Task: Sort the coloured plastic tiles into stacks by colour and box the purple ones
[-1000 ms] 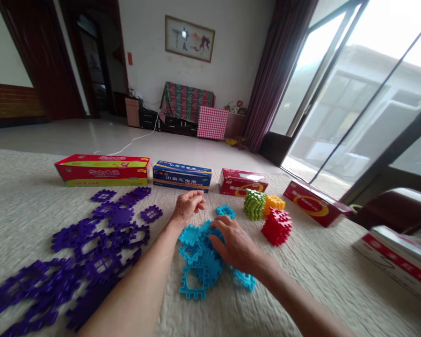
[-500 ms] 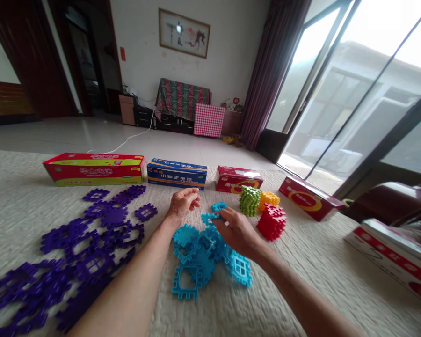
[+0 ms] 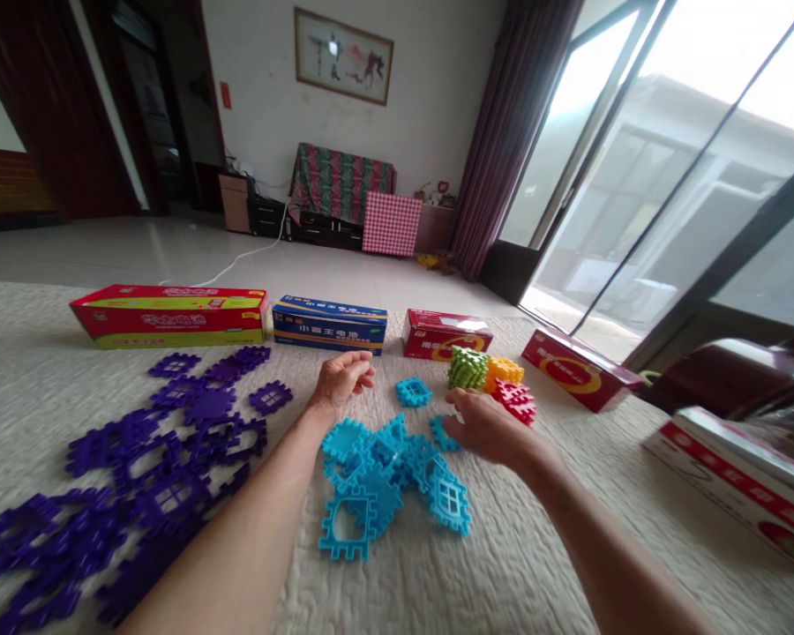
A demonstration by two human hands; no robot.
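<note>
Several blue tiles [image 3: 384, 476] between both hands [image 3: 340, 384] [image 3: 493, 429]

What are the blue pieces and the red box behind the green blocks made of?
The blue pieces look like plastic: smooth, evenly coloured, with crisp toothed edges. The red box looks like glossy printed cardboard, with flat folded sides.

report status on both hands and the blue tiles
Left hand loosely curled, empty, beside blue tile pile. Right hand fingertips on a loose blue tile, grip unclear. Red block cube right behind right hand.
</note>
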